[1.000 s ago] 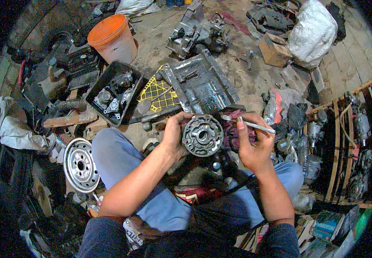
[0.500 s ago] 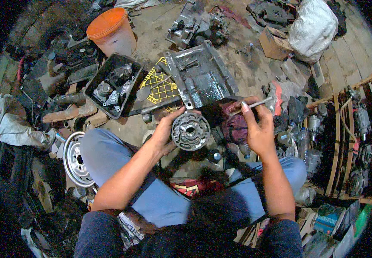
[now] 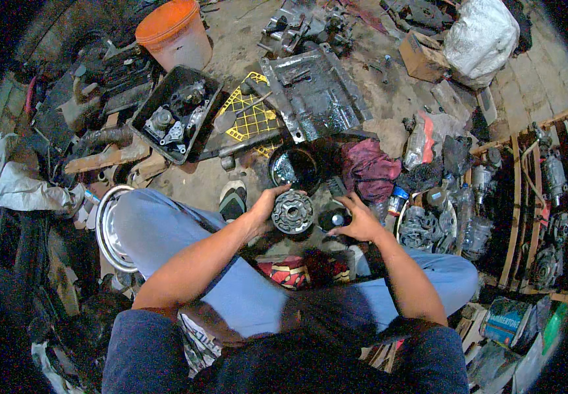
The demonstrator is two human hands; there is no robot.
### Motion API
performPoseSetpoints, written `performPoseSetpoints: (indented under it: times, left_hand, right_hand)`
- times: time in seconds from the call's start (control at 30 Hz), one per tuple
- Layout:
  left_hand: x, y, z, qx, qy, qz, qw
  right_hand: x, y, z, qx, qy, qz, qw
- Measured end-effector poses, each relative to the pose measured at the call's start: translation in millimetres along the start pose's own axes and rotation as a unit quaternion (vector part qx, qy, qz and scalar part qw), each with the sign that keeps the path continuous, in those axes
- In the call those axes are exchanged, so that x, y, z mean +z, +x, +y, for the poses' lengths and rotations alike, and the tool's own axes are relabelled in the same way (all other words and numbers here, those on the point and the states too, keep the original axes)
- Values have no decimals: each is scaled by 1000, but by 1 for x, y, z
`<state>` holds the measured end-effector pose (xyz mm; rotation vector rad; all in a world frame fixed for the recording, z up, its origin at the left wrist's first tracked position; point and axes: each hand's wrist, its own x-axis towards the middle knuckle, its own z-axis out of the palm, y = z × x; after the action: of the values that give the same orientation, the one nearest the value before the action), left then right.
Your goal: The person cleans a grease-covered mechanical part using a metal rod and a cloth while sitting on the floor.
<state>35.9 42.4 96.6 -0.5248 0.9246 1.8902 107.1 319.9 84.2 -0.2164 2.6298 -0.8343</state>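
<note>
My left hand [image 3: 267,207] is closed around the edge of a round grey metal machine part [image 3: 293,212], which has a hole in its middle and recesses in its face. My right hand [image 3: 363,222] has its thumb and fingers spread apart on either side of a dark round object [image 3: 334,220] with a pale, shiny middle; I cannot tell whether it touches that object. Just beyond its fingertips lies a small dark ridged piece [image 3: 337,188]. A black round basin [image 3: 275,172] with wet, shiny contents stands past the metal part.
Ahead lie an oily metal plate [image 3: 320,98], a yellow grid [image 3: 252,118] and a black bin [image 3: 183,150] of metal parts. A maroon cloth [image 3: 369,169] and a bowl of parts [image 3: 455,226] sit to the right. An orange-topped bucket [image 3: 185,49] stands far left.
The slim light-coloured stick-like tool has left my right hand, which has come down and inward to the dark round object. My left hand still holds the metal part. The view has shifted slightly.
</note>
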Motion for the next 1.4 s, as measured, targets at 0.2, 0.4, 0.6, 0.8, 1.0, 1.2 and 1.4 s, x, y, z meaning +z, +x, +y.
performPoseSetpoints:
  times: [0.2,0.4,0.6,0.8,1.0,1.2,1.4]
  left_hand:
    - [-5,2,-5,3,26,17,1000]
    - [4,2,-2,-13,17,6,1000]
    - [3,7,-1,4,-26,-10,1000]
    - [23,7,8,43,-53,-11,998]
    - [32,30,17,48,-95,-47,993]
    - [44,48,25,54,-99,-82,990]
    - [58,59,25,62,-84,-69,992]
  right_hand:
    - [44,-10,30,48,16,-45,998]
    - [80,6,69,59,87,1,995]
    - [52,20,51,86,267,202,938]
    - [-48,1,-29,62,308,304,899]
    - [-91,-34,-102,101,343,184,916]
    - [-25,-30,-72,225,454,-27,862]
    - [-15,-22,-90,234,591,-14,772]
